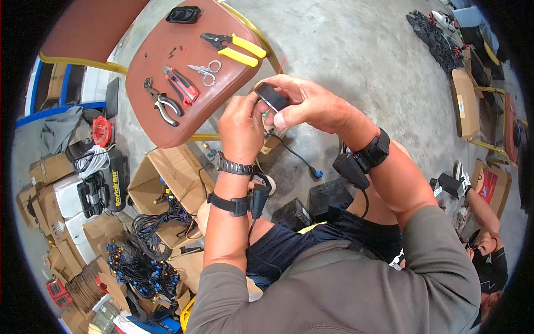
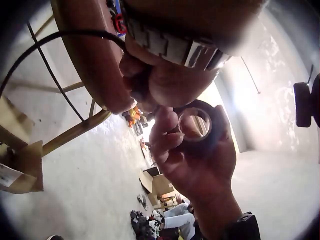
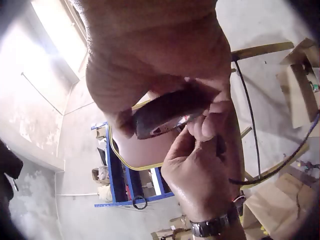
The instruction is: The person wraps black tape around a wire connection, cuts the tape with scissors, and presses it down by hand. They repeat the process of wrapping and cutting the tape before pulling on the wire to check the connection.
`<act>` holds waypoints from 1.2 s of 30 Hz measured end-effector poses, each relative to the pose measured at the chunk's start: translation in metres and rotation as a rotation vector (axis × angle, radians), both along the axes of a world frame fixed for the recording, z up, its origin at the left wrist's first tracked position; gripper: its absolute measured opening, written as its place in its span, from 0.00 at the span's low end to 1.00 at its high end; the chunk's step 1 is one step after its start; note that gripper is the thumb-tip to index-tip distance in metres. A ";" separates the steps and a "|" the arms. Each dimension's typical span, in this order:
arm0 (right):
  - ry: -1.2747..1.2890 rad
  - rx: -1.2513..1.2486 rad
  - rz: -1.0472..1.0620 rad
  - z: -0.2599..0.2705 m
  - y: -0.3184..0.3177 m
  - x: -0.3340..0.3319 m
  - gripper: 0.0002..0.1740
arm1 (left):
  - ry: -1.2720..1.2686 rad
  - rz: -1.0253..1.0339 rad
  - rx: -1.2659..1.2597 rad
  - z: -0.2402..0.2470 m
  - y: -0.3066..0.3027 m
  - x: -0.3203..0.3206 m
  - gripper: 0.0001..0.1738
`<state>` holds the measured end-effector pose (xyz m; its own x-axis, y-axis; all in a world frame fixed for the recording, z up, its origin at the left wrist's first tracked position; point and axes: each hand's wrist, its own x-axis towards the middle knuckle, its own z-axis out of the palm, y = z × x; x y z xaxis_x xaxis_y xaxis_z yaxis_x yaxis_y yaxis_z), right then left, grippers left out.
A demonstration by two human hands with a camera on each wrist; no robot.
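My right hand (image 1: pixel 314 106) grips a roll of black tape (image 1: pixel 271 96) between thumb and fingers, above the floor just off the chair's edge. The roll's open centre ring shows in the left wrist view, where the tape (image 2: pixel 215 125) sits against the palm. Right beside it, my left hand (image 1: pixel 242 125) has its fingers curled and pinches a black cable (image 3: pixel 280 170) that trails out below the hand. The cable's lower end carries a blue connector (image 1: pixel 317 173). The pinched part is mostly hidden by the fingers.
A brown chair seat (image 1: pixel 150 61) bears wire strippers (image 1: pixel 239 49), scissors (image 1: pixel 208 72), a red utility knife (image 1: pixel 181 86) and pliers (image 1: pixel 164 106). An open carton (image 1: pixel 167 172) and bundled cables (image 1: pixel 142 270) lie at left. Another person's arm (image 1: pixel 484 211) shows at right.
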<state>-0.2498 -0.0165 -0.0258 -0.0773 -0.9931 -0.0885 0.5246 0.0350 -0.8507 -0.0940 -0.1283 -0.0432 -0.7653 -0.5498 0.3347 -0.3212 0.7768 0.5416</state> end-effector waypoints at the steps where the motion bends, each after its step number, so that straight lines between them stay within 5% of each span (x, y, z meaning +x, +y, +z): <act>1: 0.043 -0.036 0.007 0.002 -0.001 0.001 0.34 | -0.021 0.003 0.009 0.000 0.001 0.000 0.16; 5: 0.174 0.176 0.082 0.016 0.006 -0.016 0.38 | -0.087 -0.010 0.012 0.000 0.006 0.000 0.15; 12: 0.886 0.155 0.034 0.004 0.006 -0.039 0.45 | -0.210 -0.096 -0.049 0.004 0.019 -0.004 0.06; 15: 0.939 0.280 0.152 0.010 0.004 -0.047 0.38 | -0.174 -0.145 -0.068 -0.003 0.021 -0.004 0.06; 24: 0.905 0.330 0.151 0.016 0.004 -0.053 0.40 | -0.079 -0.163 0.258 0.013 0.030 -0.002 0.10; 36: 0.793 0.400 0.127 0.008 0.001 -0.055 0.47 | 0.049 -0.393 0.085 0.014 0.027 -0.002 0.12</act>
